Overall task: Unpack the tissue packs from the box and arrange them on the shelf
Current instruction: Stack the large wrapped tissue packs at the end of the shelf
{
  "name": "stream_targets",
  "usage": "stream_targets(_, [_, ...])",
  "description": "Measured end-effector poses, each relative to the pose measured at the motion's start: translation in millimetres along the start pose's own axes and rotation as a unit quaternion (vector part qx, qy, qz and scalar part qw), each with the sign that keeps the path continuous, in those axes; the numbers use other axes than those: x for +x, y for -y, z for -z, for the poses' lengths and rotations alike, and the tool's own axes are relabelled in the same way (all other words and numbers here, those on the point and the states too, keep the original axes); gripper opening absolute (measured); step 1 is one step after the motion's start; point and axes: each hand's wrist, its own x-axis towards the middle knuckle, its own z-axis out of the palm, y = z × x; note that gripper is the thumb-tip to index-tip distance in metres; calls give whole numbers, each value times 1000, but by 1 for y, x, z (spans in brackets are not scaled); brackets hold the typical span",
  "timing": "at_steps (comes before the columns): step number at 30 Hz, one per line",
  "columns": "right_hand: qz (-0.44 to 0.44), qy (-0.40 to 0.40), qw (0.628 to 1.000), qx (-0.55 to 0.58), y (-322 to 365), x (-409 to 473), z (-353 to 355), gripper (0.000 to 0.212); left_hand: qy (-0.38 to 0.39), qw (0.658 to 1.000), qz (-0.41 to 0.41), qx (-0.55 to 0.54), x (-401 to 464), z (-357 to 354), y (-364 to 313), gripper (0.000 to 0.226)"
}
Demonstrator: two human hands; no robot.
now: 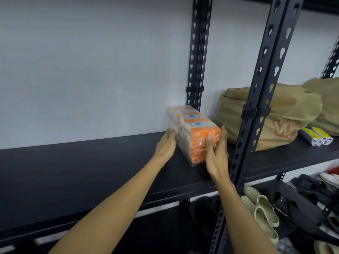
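Observation:
An orange and beige tissue pack [196,132] in clear wrap lies on the black shelf [91,167], near the wall and beside the dark upright post [197,52]. It reaches from the wall toward me. My left hand [166,143] presses flat against its left side. My right hand [216,153] clasps its near right corner, thumb on the orange end face. The box is not in view.
A second slotted post [256,110] stands at the shelf's front right. Beyond it lie tan cloth bags [275,114] and two small yellow-labelled items [317,138]. Shoes and clogs [262,215] fill the lower shelf at right. The white wall backs the shelf.

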Motion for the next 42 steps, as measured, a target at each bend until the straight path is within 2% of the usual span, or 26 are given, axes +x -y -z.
stream_targets(3, [2, -2, 1000, -8, 9, -12, 1, 74, 1, 993, -17, 120, -30, 30, 28, 53])
stream_targets(6, [-6, -7, 1000, -21, 13, -37, 1, 85, 28, 984, -24, 173, -58, 63, 40, 47])
stream_targets(9, [-20, 27, 999, -19, 15, -78, 1, 89, 50, 965, -64, 251, -97, 96, 56, 44])
stream_targets(12, [11, 71, 992, -102, 14, -115, -6, 80, 50, 934, -115, 335, -140, 118, 74, 46])
stream_targets(16, [27, 133, 964, -228, 20, -165, -37, 62, 28, 880, -171, 443, -186, 133, 101, 57])
stream_targets(19, [43, 124, 970, -205, 34, -197, -58, 57, 16, 856, -192, 480, -220, 142, 118, 61])
stream_targets(21, [51, 124, 978, -157, 44, -218, -69, 53, 12, 865, -199, 461, -244, 149, 125, 60])
stream_targets(24, [58, 143, 984, -92, 53, -259, -88, 51, 28, 900, -164, 403, -277, 159, 149, 59])
stream_targets(26, [41, 172, 982, -63, 50, -286, -102, 51, 69, 926, -99, 358, -291, 167, 180, 56])
stream_targets(29, [-33, 246, 968, -40, 30, -323, -126, 48, 120, 940, 15, 320, -304, 177, 241, 50])
stream_targets(32, [-118, 320, 937, -78, -3, -359, -148, 48, 152, 939, 92, 294, -319, 183, 303, 45])
stream_targets(34, [-157, 378, 903, -129, -24, -378, -159, 47, 170, 933, 140, 283, -328, 184, 336, 48])
stream_targets(35, [-170, 423, 874, -169, -32, -385, -162, 45, 176, 930, 163, 280, -330, 184, 351, 50])
stream_targets(38, [-197, 573, 742, -287, -54, -405, -170, 42, 182, 926, 218, 249, -337, 184, 378, 50])
stream_targets(39, [-204, 598, 710, -310, -62, -413, -171, 43, 184, 925, 235, 238, -340, 182, 388, 49])
stream_targets(40, [-199, 606, 694, -335, -69, -423, -173, 43, 190, 921, 250, 232, -344, 180, 396, 49])
stream_targets(42, [-155, 584, 693, -394, -82, -441, -178, 49, 212, 908, 274, 235, -354, 176, 413, 52])
